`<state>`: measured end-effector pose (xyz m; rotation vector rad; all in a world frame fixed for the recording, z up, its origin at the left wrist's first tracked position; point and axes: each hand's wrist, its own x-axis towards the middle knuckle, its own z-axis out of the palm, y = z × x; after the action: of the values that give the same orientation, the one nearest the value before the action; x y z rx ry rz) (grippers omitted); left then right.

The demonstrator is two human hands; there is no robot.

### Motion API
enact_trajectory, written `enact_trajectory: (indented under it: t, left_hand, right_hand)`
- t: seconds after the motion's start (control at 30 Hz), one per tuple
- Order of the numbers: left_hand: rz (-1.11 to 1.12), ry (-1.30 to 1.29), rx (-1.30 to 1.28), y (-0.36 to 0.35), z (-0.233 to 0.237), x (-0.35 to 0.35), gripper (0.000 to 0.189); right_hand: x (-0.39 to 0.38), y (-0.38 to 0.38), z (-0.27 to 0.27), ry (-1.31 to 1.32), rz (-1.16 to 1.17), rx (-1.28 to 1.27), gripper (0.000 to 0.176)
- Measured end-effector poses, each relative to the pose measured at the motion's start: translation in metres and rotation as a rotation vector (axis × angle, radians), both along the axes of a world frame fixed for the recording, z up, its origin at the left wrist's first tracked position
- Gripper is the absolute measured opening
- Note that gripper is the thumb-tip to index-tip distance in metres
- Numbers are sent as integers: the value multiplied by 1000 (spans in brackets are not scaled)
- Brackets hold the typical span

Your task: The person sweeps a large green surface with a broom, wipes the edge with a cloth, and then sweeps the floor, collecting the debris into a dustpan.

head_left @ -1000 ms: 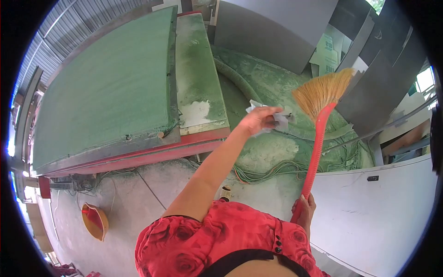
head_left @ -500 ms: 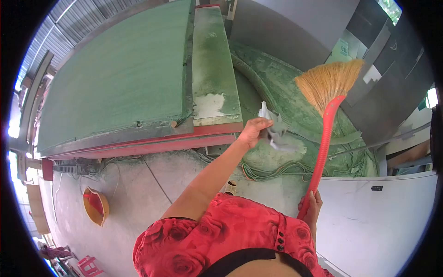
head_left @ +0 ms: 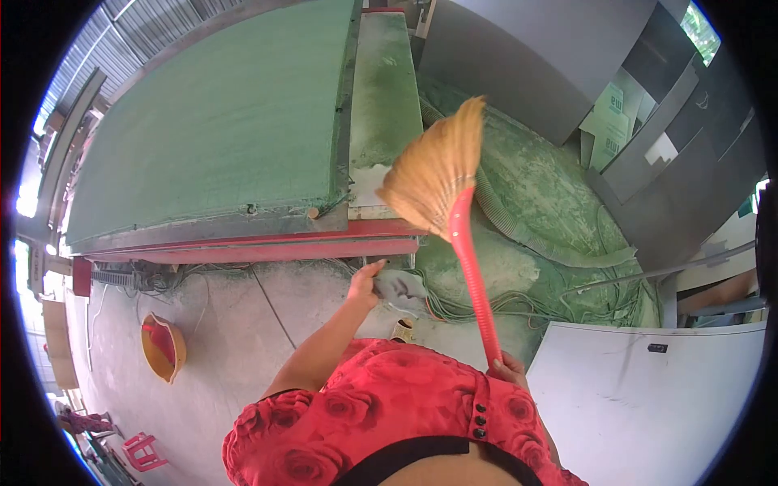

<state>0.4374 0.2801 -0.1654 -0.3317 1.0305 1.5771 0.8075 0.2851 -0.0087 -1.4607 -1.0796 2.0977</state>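
Observation:
A grey-white cloth [head_left: 402,290] hangs from my left hand [head_left: 366,283], pinched between its fingers just off the front corner of the green-topped machine table [head_left: 219,121]. My right hand [head_left: 508,371] is wrapped round the lower end of a broom [head_left: 470,267] with a red ribbed handle. The broom is held bristles up; its straw head [head_left: 438,170] fans out in front of the dusty side ledge [head_left: 385,89] and hides part of it. Bare whitish surface shows on that ledge beside the straw.
A yellow basin [head_left: 164,348] with something red inside stands on the concrete floor at left. Cables [head_left: 519,304] and a grey ribbed hose [head_left: 519,231] lie across the dusty floor. A white panel [head_left: 648,397] is at right, dark boards [head_left: 697,154] behind. A red stool [head_left: 143,452] stands lower left.
My left hand has drawn back toward my body and left, bringing the cloth with it. The broom has swung left, so its head now overlaps the side ledge.

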Motion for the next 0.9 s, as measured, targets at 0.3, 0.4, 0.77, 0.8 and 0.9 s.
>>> enact_trajectory:
  t: [0.3,0.4,0.77,0.8,0.9]
  left_hand:
    - [246,26,-85,-68,4,-42,20]
    - [350,22,-92,-79,5,-58,13]
    - [578,97,-123,-130,22,-98,35]
    - [581,97,-119,-132,22,-100,35]
    - [600,122,-108,-135,27,-99,34]
  right_hand:
    - [-21,73,-57,-142,-48,110,22]
    - [-37,112,-64,-127,-87,237,21]
    - [-55,102,-3,90,-24,253,17]
    - [-59,97,-4,92,-21,257,17]
    - [-75,86,-14,101,67,155,20]
